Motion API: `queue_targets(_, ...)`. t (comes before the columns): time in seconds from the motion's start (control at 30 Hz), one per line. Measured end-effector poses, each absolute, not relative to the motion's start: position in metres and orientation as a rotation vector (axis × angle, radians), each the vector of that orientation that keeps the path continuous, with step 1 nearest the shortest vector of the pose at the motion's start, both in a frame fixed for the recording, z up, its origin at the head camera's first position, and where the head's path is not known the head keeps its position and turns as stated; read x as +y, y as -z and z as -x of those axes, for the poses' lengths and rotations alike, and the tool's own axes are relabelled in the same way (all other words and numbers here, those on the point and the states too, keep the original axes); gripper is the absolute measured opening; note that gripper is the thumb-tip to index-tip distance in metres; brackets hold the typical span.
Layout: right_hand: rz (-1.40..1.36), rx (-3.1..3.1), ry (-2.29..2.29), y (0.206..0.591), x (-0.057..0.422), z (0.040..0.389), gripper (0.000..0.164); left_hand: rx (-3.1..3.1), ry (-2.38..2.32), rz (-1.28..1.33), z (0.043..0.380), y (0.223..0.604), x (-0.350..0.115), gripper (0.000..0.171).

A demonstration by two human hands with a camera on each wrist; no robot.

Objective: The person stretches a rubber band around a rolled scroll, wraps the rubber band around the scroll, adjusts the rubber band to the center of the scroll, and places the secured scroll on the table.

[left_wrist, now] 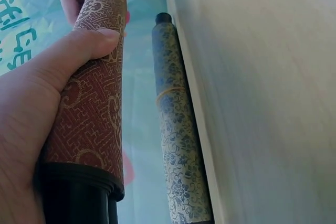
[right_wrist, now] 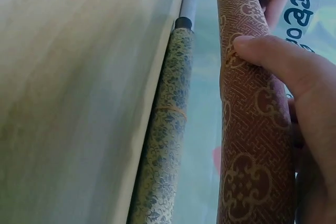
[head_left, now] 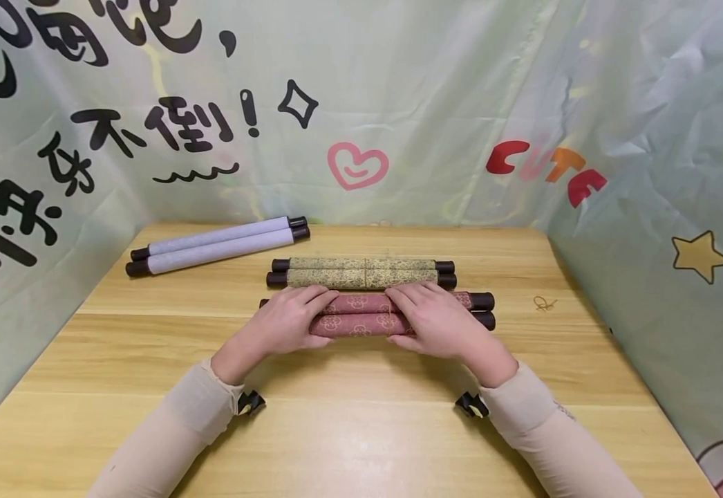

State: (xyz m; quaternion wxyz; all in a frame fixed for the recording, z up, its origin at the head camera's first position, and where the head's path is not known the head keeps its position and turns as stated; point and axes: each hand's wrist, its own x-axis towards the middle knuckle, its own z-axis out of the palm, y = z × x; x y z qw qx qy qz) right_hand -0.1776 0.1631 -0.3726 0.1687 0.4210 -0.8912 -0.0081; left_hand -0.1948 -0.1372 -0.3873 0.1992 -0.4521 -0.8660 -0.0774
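A dark red scroll (head_left: 357,324), patterned with pale flower motifs, is rolled from both ends into two parallel rolls with black knobs. My left hand (head_left: 289,317) grips its left part, fingers over the far roll and thumb along the near side. On the right part my right hand (head_left: 439,318) holds it the same way. A thin band shows round the rolls beside the right fingers. In the left wrist view, the thumb (left_wrist: 97,45) presses on the red cloth. Just behind lies a yellowish scroll (head_left: 336,278) with blue flowers, tied with a thin band (right_wrist: 170,111).
A lavender scroll (head_left: 221,250) with black ends lies slanted at the back left of the wooden table (head_left: 361,443). Loose thin bands (head_left: 545,303) lie to the right. A printed cloth (head_left: 436,90) hangs round the back and sides.
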Motion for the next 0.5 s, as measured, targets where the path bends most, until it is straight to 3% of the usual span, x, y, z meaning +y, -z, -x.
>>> queue_targets(0.5, -1.289, -2.505, -0.075, 0.381, 0.146, 0.171, 0.084, -2.434, 0.229, 1.300, 0.190, 0.391, -0.132, 0.076)
